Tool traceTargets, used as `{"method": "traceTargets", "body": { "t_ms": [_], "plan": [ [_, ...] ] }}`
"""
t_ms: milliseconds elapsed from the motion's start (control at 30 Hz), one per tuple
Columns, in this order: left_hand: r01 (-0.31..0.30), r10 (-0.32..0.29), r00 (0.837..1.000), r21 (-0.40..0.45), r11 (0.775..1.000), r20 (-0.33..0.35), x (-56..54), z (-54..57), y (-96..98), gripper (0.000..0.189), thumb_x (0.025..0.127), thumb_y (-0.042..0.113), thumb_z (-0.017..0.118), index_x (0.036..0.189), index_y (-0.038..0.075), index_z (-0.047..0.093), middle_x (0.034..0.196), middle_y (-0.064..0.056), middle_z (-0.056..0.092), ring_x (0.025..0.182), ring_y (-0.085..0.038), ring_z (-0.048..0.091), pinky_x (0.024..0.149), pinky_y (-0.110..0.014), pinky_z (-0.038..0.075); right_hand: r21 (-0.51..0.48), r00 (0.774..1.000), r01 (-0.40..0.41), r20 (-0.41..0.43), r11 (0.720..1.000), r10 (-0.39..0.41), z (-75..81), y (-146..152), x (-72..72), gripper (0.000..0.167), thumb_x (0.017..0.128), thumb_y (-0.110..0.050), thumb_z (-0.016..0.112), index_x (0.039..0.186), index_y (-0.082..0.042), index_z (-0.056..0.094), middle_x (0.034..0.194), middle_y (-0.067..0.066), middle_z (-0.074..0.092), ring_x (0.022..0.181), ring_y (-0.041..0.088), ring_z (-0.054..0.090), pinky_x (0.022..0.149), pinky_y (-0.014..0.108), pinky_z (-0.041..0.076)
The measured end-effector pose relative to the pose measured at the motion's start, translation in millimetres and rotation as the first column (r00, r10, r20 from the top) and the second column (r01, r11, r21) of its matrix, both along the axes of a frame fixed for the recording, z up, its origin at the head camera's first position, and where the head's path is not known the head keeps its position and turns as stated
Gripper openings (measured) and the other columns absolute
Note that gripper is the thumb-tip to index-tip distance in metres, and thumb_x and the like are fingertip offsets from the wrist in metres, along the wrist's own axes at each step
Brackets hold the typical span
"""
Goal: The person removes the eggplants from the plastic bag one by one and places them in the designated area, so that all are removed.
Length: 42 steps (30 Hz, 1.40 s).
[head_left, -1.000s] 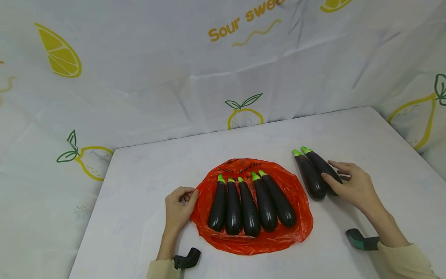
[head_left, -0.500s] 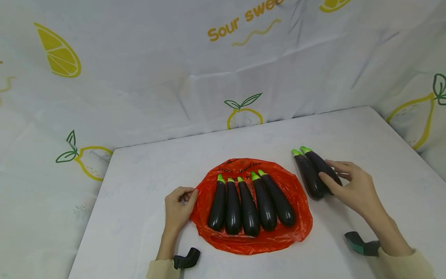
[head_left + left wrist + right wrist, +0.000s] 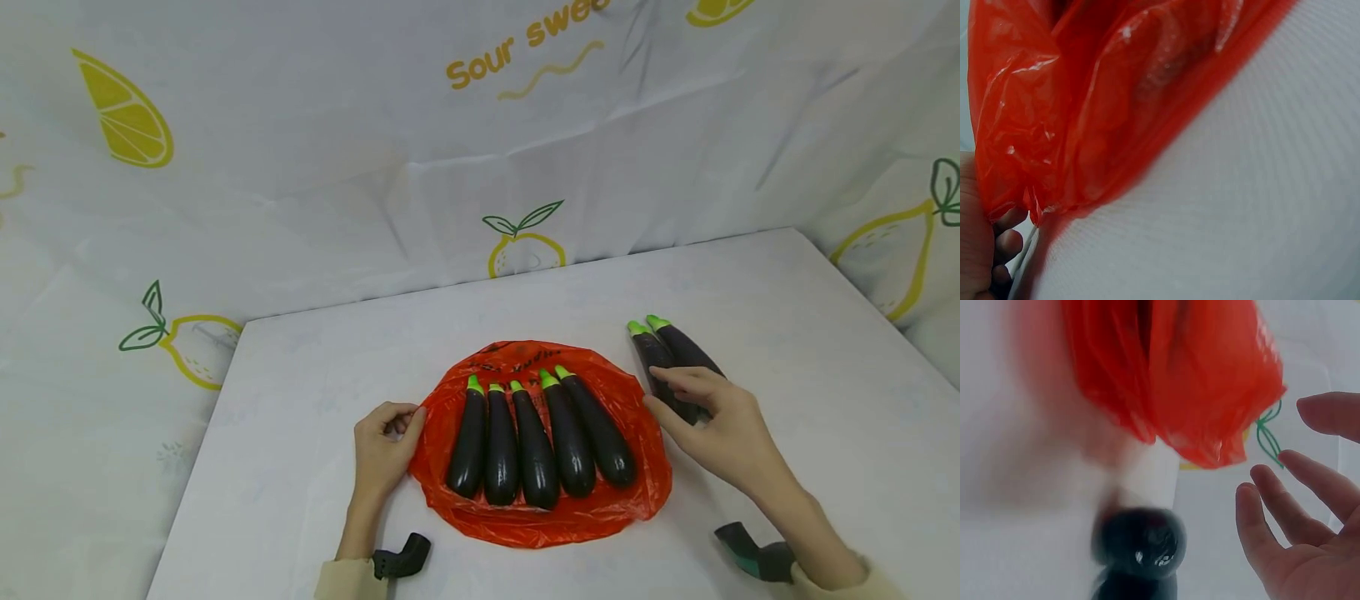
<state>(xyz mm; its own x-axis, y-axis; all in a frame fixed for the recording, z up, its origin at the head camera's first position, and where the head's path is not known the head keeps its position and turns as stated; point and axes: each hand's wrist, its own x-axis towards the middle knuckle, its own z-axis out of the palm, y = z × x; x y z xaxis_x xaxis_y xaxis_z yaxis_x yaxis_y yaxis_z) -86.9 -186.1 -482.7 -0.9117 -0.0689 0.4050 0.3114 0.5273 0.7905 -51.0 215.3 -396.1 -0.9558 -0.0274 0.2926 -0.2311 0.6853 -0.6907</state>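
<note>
A red plastic bag lies spread on the table, with several dark eggplants side by side on it, green stems pointing away. My left hand pinches the bag's left edge; the left wrist view shows the red film gathered at its fingers. Two more eggplants lie right of the bag, partly covered by my right hand in the head view. That hand holds nothing, thumb and fingers apart, fingertips close to the bag's right edge. In the right wrist view, a rounded eggplant end shows below the bag.
The white table reaches back to a hanging white cloth printed with lemons. A dark wrist mount sits on the left wrist, another mount on the right.
My right hand has left the rightmost eggplant and moved left toward the bag's right edge. The left hand and the eggplants have stayed in place.
</note>
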Motion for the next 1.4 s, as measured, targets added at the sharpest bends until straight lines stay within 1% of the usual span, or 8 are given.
{"method": "traceTargets", "body": {
  "t_ms": [67, 133, 200, 300, 400, 733, 1167, 1400],
  "plan": [
    [-0.001, 0.001, 1.000, 0.001, 1.000, -0.002, -0.2, 0.1, 0.0, 0.005, 0.089, 0.012, 0.076, 0.086, 0.007, 0.078, 0.070, 0.000, 0.064, 0.066, -0.006, 0.052, 0.061, -0.017, 0.045, 0.004, 1.000, -0.014, 0.023, 1.000, 0.014, 2.2, -7.0, 3.1, 0.042, 0.081, -0.009, 0.084, 0.121, -0.001, 0.073, 0.114, 0.020, 0.072, 0.098, 0.038, 0.069, 0.077, 0.007, 0.050],
    [0.000, 0.000, 1.000, 0.002, 1.000, -0.004, -0.3, -0.1, 0.0, 0.005, 0.089, 0.012, 0.076, 0.086, 0.009, 0.078, 0.070, 0.000, 0.064, 0.066, -0.006, 0.052, 0.061, -0.018, 0.045, 0.003, 0.998, -0.031, 0.058, 1.000, 0.031, 4.9, -13.7, 6.5, 0.043, 0.082, -0.011, 0.084, 0.122, -0.002, 0.073, 0.114, 0.018, 0.072, 0.097, 0.034, 0.069, 0.076, 0.020, 0.059],
    [0.005, -0.005, 1.000, 0.004, 1.000, -0.008, -0.4, -0.3, -0.1, 0.007, 0.089, 0.013, 0.076, 0.086, 0.006, 0.078, 0.070, 0.000, 0.064, 0.066, -0.006, 0.052, 0.061, -0.017, 0.045, 0.005, 0.995, -0.042, 0.091, 0.999, 0.041, 7.0, -19.6, 8.9, 0.043, 0.083, -0.014, 0.084, 0.124, -0.003, 0.073, 0.114, 0.016, 0.073, 0.097, 0.030, 0.069, 0.076, 0.031, 0.062],
    [0.010, -0.010, 1.000, 0.008, 1.000, -0.014, -0.5, -0.9, -0.6, 0.009, 0.089, 0.013, 0.076, 0.087, 0.004, 0.078, 0.070, -0.001, 0.064, 0.066, -0.006, 0.051, 0.061, -0.017, 0.045, -0.015, 0.989, -0.064, 0.134, 0.998, 0.066, 7.7, -27.4, 11.4, 0.045, 0.084, -0.015, 0.083, 0.125, -0.003, 0.072, 0.115, 0.016, 0.072, 0.098, 0.031, 0.070, 0.080, 0.045, 0.063],
    [0.011, -0.011, 1.000, 0.011, 1.000, -0.017, -0.8, -1.5, -1.0, 0.007, 0.089, 0.012, 0.076, 0.087, 0.005, 0.078, 0.070, -0.001, 0.064, 0.066, -0.006, 0.051, 0.061, -0.017, 0.044, -0.027, 0.985, -0.080, 0.154, 0.996, 0.084, 6.0, -33.6, 12.4, 0.044, 0.084, -0.014, 0.083, 0.124, -0.002, 0.072, 0.115, 0.016, 0.072, 0.097, 0.030, 0.071, 0.081, 0.049, 0.062],
    [0.016, -0.016, 1.000, 0.010, 1.000, -0.027, -0.4, -2.4, -1.9, 0.008, 0.089, 0.011, 0.075, 0.087, 0.004, 0.078, 0.070, -0.001, 0.064, 0.066, -0.005, 0.051, 0.061, -0.017, 0.044, -0.045, 0.974, -0.107, 0.195, 0.993, 0.114, 2.0, -45.5, 12.0, 0.043, 0.083, -0.010, 0.083, 0.123, 0.000, 0.072, 0.117, 0.018, 0.073, 0.096, 0.028, 0.073, 0.081, 0.043, 0.062],
    [0.012, -0.012, 1.000, 0.002, 1.000, -0.027, -1.3, -1.4, -0.7, 0.009, 0.089, 0.014, 0.076, 0.086, 0.006, 0.077, 0.070, 0.000, 0.063, 0.066, -0.006, 0.051, 0.060, -0.017, 0.045, 0.027, 0.964, -0.083, 0.254, 0.996, 0.073, -3.3, -48.3, 9.8, 0.045, 0.084, -0.017, 0.083, 0.123, 0.001, 0.072, 0.118, 0.021, 0.073, 0.097, 0.031, 0.073, 0.076, 0.042, 0.063],
    [0.013, -0.013, 1.000, 0.003, 1.000, -0.026, -0.4, -0.4, -0.6, 0.013, 0.090, 0.015, 0.075, 0.087, 0.003, 0.077, 0.070, 0.000, 0.063, 0.066, -0.006, 0.051, 0.060, -0.018, 0.045, 0.044, 0.965, -0.072, 0.257, 0.996, 0.059, -3.9, -49.4, 9.9, 0.044, 0.084, -0.016, 0.082, 0.123, 0.002, 0.071, 0.118, 0.024, 0.072, 0.093, 0.030, 0.073, 0.073, 0.042, 0.063]
  ]
}}
